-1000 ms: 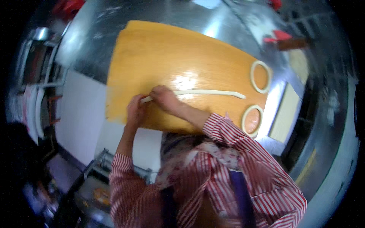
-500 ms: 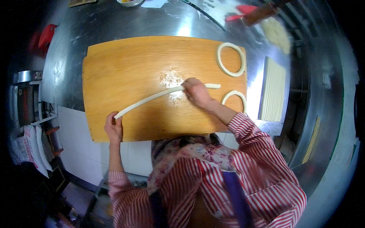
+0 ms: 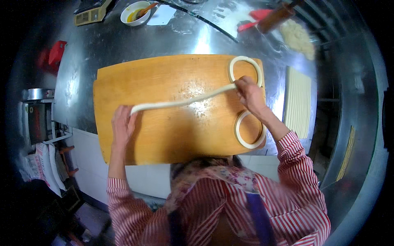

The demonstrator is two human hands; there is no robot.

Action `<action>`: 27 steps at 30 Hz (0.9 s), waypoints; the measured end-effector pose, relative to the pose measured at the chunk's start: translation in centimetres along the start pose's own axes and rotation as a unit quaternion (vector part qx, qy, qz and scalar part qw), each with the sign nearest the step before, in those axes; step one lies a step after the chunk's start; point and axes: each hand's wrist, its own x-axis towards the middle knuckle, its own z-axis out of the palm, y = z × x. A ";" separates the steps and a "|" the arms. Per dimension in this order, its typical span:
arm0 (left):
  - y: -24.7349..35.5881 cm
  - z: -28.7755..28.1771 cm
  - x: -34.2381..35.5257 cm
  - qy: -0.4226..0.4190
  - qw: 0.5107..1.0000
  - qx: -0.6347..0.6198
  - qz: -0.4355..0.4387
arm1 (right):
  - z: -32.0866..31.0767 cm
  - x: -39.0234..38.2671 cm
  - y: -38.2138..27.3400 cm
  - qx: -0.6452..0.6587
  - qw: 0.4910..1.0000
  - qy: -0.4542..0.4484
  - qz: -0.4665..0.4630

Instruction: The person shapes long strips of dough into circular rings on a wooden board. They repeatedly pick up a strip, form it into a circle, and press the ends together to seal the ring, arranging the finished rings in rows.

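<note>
A long white dough rope (image 3: pixel 184 101) stretches across the yellow wooden board (image 3: pixel 164 139), slightly wavy and apparently lifted off the surface. My left hand (image 3: pixel 123 125) pinches its left end near the board's left side. My right hand (image 3: pixel 250 94) is closed on the other end, just over the lower part of a dough ring (image 3: pixel 258 69) at the upper right. A second dough ring (image 3: pixel 242 141) lies at the board's lower right, below my right hand.
The steel table (image 3: pixel 82 102) holds a white bowl with an orange-handled utensil (image 3: pixel 131 16), a device (image 3: pixel 88 16), a paper (image 3: pixel 160 16), a rolling pin (image 3: pixel 271 18), red scrapers (image 3: pixel 258 14), a dough lump (image 3: pixel 295 37) and a block of dough strips (image 3: pixel 295 102). Sacks (image 3: pixel 47 164) stand lower left.
My hands, close together a second ago, have spread apart along the rope. Since half a second ago my right hand has moved right and my left hand has moved upward.
</note>
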 end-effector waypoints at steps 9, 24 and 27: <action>9.1 11.9 8.4 0.013 0.959 -0.155 -0.236 | 3.7 -0.2 3.7 0.049 0.961 0.025 0.270; 10.2 19.3 13.2 -0.119 0.978 -0.053 -0.165 | 7.6 2.2 3.4 -0.025 0.967 0.034 0.251; 12.4 18.6 14.7 -0.073 0.987 -0.002 -0.143 | 8.0 4.9 3.5 -0.088 0.976 0.069 0.186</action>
